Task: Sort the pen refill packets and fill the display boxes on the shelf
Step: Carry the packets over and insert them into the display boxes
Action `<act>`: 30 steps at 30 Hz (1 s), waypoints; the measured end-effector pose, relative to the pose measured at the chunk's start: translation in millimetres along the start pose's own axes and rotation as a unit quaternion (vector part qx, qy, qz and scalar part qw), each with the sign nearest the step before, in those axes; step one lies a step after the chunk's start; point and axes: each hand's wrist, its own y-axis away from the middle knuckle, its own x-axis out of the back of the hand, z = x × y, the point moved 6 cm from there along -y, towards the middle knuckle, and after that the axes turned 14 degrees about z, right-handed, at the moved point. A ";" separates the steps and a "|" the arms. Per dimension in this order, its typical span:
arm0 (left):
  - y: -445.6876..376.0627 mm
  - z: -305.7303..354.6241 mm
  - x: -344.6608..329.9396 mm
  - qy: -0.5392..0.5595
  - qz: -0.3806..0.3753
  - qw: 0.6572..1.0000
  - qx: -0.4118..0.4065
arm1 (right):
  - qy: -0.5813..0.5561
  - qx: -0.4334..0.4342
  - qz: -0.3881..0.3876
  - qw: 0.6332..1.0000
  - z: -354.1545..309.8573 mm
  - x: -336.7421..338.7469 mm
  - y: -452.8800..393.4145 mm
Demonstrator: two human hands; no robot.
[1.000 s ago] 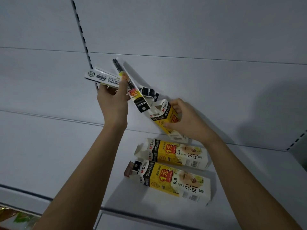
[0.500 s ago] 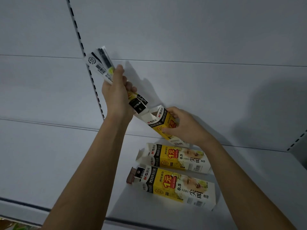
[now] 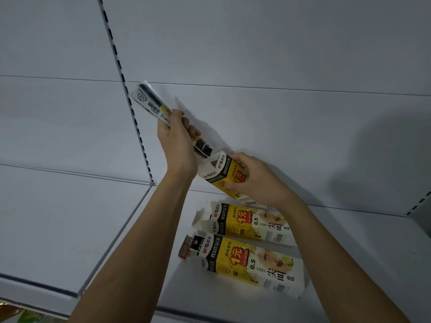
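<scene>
Refill packets (image 3: 151, 103) gripped in left hand (image 3: 178, 141) fingers, right hand (image 3: 254, 180) clasping tilted display box (image 3: 221, 174) (open-topped) — two boxes (image 3: 245, 262) lying on shelf (image 3: 349, 264)

left hand (image 3: 177, 138) hides refill packets' (image 3: 151, 102) middle; right hand (image 3: 254, 180) covers box (image 3: 224, 173) bottom.

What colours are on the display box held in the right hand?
Yellow, black and white, with red print, on the held display box; the head view shows it.
</scene>
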 end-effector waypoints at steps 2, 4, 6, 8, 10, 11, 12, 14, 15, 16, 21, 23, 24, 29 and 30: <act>1.5 -1.2 0.2 -0.007 -0.025 1.000 -0.004 | -0.003 -0.003 0.001 1.000 -0.7 0.6 0.3; 4.6 -4.0 1.0 -0.010 -0.051 0.999 -0.003 | -0.007 -0.005 0.002 1.000 -1.0 0.8 0.1; 5.5 -6.6 5.1 -0.018 -0.051 0.998 -0.011 | -0.005 -0.006 0.003 1.000 -1.4 0.9 0.5; 3.9 -5.4 10.3 -0.025 -0.036 0.999 -0.025 | -0.002 -0.005 0.005 1.000 -1.0 1.8 0.8; 2.2 -2.7 12.5 -0.040 -0.035 0.998 -0.039 | -0.002 -0.005 0.007 1.000 -0.7 3.2 1.4; 2.1 -1.4 12.0 -0.055 -0.042 0.997 -0.045 | -0.002 -0.006 0.008 1.000 -0.4 3.9 1.7; 3.0 -0.6 11.1 -0.065 -0.053 0.995 -0.047 | -0.003 -0.006 0.009 1.000 -0.3 4.4 1.8; 7.4 0.4 8.9 -0.080 -0.071 0.993 -0.046 | -0.001 -0.008 0.010 1.000 -0.9 5.0 2.1; 9.4 -0.7 9.3 -0.092 -0.072 0.992 -0.045 | -0.001 -0.010 0.010 1.000 -1.3 5.2 2.4; 12.0 -0.7 10.6 -0.104 -0.067 0.991 -0.042 | -0.002 -0.011 0.010 1.000 -2.0 5.8 2.8; 15.4 -0.5 23.4 -0.170 -0.052 0.981 -0.071 | -0.008 -0.012 0.016 1.000 -4.3 12.1 4.6; 16.8 -3.9 25.5 -0.213 -0.052 0.973 -0.077 | -0.012 -0.015 0.016 1.000 -4.7 11.2 5.2; 18.1 -8.5 25.1 -0.245 -0.060 0.964 -0.080 | -0.015 -0.016 0.014 1.000 -5.3 9.5 5.6; 20.7 -31.2 22.1 -0.338 -0.138 0.930 -0.043 | -0.018 -0.016 0.005 1.000 -6.4 1.8 7.3; 18.7 -29.3 21.6 -0.328 -0.146 0.932 -0.041 | -0.017 -0.016 0.006 1.000 -6.2 2.7 6.9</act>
